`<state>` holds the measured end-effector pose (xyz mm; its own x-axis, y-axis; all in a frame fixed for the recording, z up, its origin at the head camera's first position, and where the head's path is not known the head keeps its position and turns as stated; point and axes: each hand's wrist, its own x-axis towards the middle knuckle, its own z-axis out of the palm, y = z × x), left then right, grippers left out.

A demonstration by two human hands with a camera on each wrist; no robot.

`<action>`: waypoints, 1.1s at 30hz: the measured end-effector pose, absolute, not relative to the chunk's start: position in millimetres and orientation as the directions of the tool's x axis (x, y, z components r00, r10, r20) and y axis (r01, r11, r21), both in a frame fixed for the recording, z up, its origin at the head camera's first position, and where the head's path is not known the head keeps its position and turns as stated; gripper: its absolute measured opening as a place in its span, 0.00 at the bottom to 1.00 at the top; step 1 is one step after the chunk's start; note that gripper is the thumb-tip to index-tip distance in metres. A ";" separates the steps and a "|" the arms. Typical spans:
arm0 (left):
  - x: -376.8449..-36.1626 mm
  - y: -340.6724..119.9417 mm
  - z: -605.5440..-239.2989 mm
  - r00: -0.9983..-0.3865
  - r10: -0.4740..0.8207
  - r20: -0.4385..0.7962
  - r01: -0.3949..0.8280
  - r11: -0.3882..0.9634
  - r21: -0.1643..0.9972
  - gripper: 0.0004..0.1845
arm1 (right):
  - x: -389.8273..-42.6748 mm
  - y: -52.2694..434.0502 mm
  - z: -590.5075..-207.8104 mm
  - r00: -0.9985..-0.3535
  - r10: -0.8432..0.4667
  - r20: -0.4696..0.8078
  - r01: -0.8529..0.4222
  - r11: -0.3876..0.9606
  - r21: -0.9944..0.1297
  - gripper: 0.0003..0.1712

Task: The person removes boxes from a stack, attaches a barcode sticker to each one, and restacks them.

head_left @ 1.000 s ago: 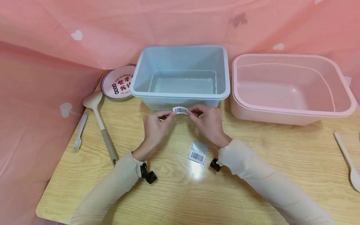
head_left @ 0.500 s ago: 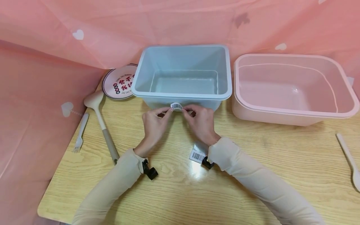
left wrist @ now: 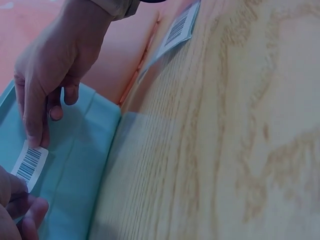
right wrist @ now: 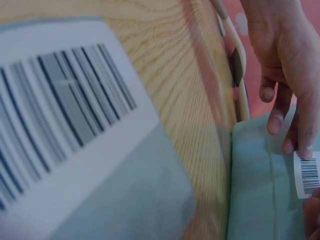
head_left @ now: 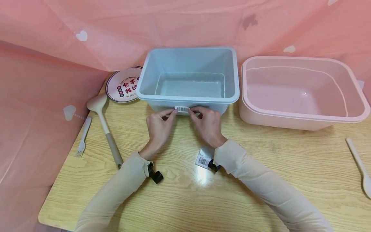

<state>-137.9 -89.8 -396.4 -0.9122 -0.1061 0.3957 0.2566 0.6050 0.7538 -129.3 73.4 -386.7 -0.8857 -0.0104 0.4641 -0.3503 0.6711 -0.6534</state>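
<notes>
Near the table's (head_left: 275, 193) far edge, fingers of left hand (head_left: 158, 126) and right hand (head_left: 208, 127) pinch a label (head_left: 182, 109) by its ends against a blue bin (head_left: 186, 97); ideally, smooth centre-outward.

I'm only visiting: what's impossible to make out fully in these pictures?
Head view: plate, partly hidden by the blue tub.
Head view: loose barcode card, partly covered by the black wrist gadget.
Head view: spoon, partly cut off by the right edge.
Left wrist view: left hand, cut off by the bottom-left corner.
</notes>
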 end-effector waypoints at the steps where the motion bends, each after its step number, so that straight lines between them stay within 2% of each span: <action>1: -138.0 -89.7 -396.5 -0.912 -0.106 0.396 0.256 0.607 0.752 0.09 | -129.8 73.4 -386.8 -0.883 -0.010 0.469 -0.352 0.674 -0.649 0.08; 21: -143.0 -88.6 -401.1 -0.903 -0.109 0.416 0.248 0.658 0.711 0.11 | -130.9 69.7 -390.3 -0.881 0.022 0.473 -0.319 0.711 -0.627 0.09; 33: -143.3 -87.4 -399.4 -0.918 -0.091 0.385 0.236 0.655 0.717 0.13 | -130.0 71.0 -389.4 -0.901 0.042 0.432 -0.283 0.697 -0.659 0.09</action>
<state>-143.3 -87.4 -399.4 -0.9183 -0.0909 0.3854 0.2363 0.6553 0.7174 -130.0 71.0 -389.4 -0.9008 0.0423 0.4322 -0.2833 0.6969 -0.6588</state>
